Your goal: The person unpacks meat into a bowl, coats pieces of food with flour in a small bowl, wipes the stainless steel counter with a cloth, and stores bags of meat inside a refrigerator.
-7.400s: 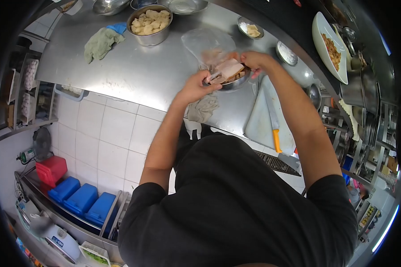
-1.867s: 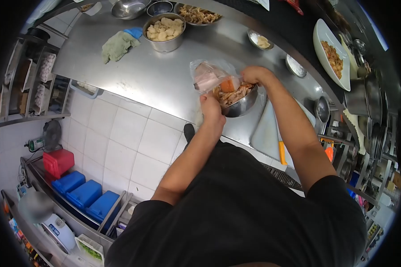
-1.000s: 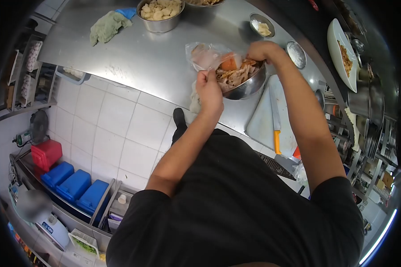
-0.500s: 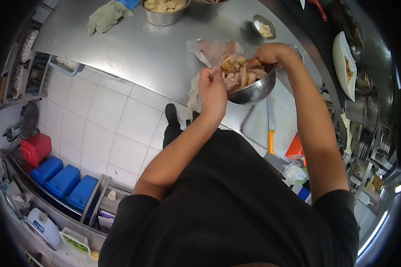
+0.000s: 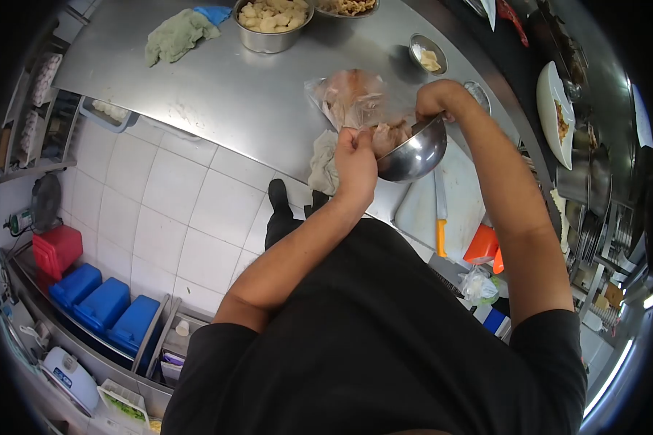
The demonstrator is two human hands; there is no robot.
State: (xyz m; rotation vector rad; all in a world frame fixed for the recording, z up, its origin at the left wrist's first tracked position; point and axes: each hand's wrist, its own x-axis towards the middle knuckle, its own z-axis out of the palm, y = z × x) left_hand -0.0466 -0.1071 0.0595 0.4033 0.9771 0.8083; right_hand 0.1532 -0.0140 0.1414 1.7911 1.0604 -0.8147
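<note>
Left of the steel bowl [image 5: 419, 157], we find the plastic bag [image 5: 347, 93]: thin, limp, probably slippery, best pinched by its edge. At the bowl's left rim, our left hand [image 5: 358, 162] is pinched narrow on the bag; whether it also grips metal, we cannot tell. At the tilted bowl's mouth, we judge the blurred meat [image 5: 391, 137] soft and loose. At the bowl's far right, our right hand [image 5: 439, 100] clasps the stiff, smooth rim, fingertips partly hidden

No wording can be read right now: a blue label [image 5: 63, 378] is seen on the white appliance [image 5: 77, 367], well left of the left fingers [image 5: 347, 138], its print too small.
</note>
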